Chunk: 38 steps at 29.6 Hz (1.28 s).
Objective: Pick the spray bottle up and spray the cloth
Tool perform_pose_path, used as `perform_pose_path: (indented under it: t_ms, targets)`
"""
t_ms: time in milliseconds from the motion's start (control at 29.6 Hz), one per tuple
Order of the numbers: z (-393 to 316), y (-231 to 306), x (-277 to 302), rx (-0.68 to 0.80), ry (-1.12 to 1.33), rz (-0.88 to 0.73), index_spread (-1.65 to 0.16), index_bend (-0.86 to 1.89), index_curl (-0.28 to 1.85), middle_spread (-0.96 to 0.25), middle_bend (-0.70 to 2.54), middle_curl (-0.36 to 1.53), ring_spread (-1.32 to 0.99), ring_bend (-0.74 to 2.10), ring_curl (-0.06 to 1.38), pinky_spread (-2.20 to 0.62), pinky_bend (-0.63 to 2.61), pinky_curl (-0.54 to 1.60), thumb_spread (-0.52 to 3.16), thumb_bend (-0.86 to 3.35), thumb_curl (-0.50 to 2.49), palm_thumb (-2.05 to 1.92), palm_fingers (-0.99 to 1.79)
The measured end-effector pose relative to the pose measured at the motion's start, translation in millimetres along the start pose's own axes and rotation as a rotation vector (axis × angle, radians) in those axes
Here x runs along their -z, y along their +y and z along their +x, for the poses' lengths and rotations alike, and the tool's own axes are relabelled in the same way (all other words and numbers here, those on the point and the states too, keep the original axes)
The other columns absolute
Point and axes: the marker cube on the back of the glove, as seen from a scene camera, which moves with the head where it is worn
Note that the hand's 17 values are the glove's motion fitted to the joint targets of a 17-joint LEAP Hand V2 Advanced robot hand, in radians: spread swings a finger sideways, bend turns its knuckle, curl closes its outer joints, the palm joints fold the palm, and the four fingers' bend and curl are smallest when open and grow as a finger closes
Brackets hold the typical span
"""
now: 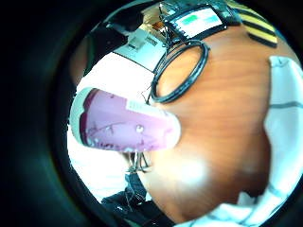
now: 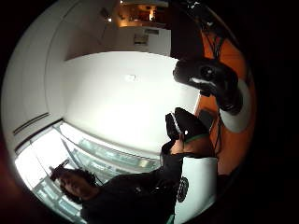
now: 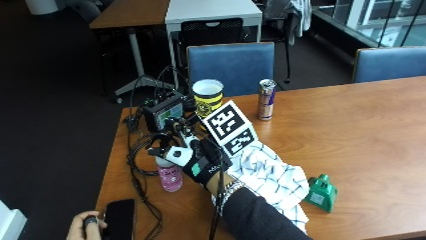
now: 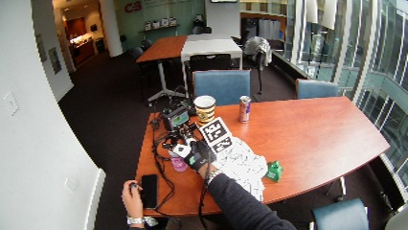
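Pink translucent plastic spray bottle [image 3: 170, 176] stands on the wooden table [image 3: 346, 130], just beside the black-gloved right hand [image 3: 203, 165], whose grip looks curled at the bottle's white spray head; actual contact is hard to tell. White cloth with blue lines [image 3: 269, 172] lies under the forearm, apparently unsprayed. Lifting and spraying remain.

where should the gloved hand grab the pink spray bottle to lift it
Grip the spray bottle around its pink body just below the white head, coming from the cloth side where the right hand hovers. It stands upright, and cables crowd its far side.
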Motion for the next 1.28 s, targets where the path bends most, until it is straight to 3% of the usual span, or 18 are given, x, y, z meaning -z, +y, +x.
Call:
perform_pose_path:
  t_ms: [338, 1014, 1285]
  targets:
    - [-33, 30, 21, 0.089, 0.397, -0.202, -0.35, 0.09, 0.34, -0.09, 0.17, 0.39, -0.08, 0.23, 0.39, 0.24, 0.39, 0.28, 1.02, -0.05, 0.38, 0.71, 0.17]
    - [-115, 144, 41, 0.377, 0.851, -0.377, -0.42, 0.2, 0.35, -0.09, 0.18, 0.33, -0.06, 0.18, 0.33, 0.25, 0.33, 0.29, 1.04, -0.02, 0.35, 0.66, 0.26]
    - [-125, 164, 34, 0.419, 0.869, -0.418, -0.43, 0.19, 0.35, -0.1, 0.17, 0.32, -0.06, 0.18, 0.32, 0.25, 0.32, 0.3, 1.06, -0.02, 0.35, 0.65, 0.27]
